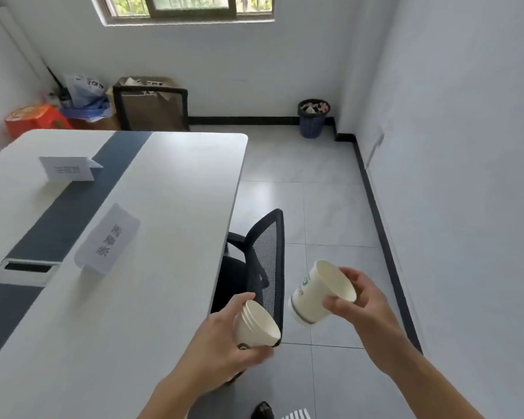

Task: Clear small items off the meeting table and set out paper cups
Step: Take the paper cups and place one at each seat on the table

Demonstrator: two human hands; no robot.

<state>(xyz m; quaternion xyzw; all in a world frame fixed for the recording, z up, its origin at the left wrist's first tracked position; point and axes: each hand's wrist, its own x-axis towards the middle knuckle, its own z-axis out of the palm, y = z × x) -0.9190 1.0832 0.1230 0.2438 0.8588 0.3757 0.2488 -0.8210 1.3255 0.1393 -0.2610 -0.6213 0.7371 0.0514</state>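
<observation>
Counted from the left: one orange plastic stool (34,119) on the floor past the table's far left corner, one brown cardboard box (152,107) by the far wall, one dark blue waste basket (313,119) against the far wall at the right.

On the white meeting table with a dark grey centre strip (170,176): two folded white paper name cards. The far name card (68,170) stands towards the far edge, at the strip's left side. The near name card (106,238) stands just right of the strip, about mid-table. One black mesh office chair (266,261) stands against the table's right edge.

Two bare hands, both off the table, out past its right edge, above chair and floor. In the left hand (221,343), fingers and thumb curled round a nested stack of white paper cups (256,326); several rims visible inside, exact count unclear. In the right hand (357,300), thumb and fingers pinching the rim of a white paper cup with a green logo (315,294), tilted, apart from the stack; single or nested, cannot tell.

Three dark printed characters on the near name card, too blurred to read. One printed line on the far name card, unreadable. Small green text under the cup's logo, not legible.
</observation>
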